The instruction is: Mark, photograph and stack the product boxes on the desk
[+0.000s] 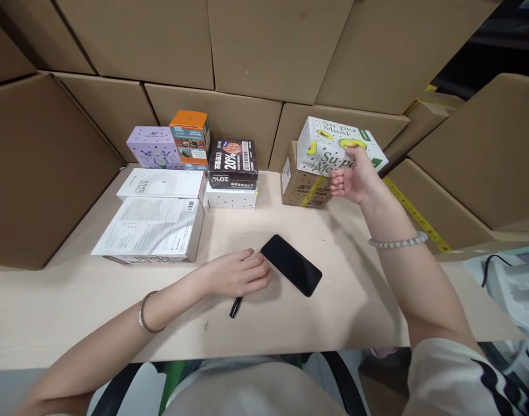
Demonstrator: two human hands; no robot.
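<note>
My right hand (354, 178) is at the front edge of a white avocado-print "Super Meal" box (346, 141), its thumb up against the printed face and its other fingers curled below. That box sits tilted on top of a brown carton (305, 185) with yellow tape, jutting out past it on the right. Low over the table, my left hand (241, 274) has its fingers curled around a black pen (235, 307); one end of the pen shows below the palm and the middle is hidden. Just right of those fingertips lies a black smartphone (291, 264), screen dark.
On the left lie a white power bank box (160, 184) and a large white printed box (152, 228). Behind them stand a purple box (154, 147) and an orange box (190, 136). A dark brown package (233, 164) rests on a white dotted box (232, 199). Cardboard cartons (264, 46) wall the table.
</note>
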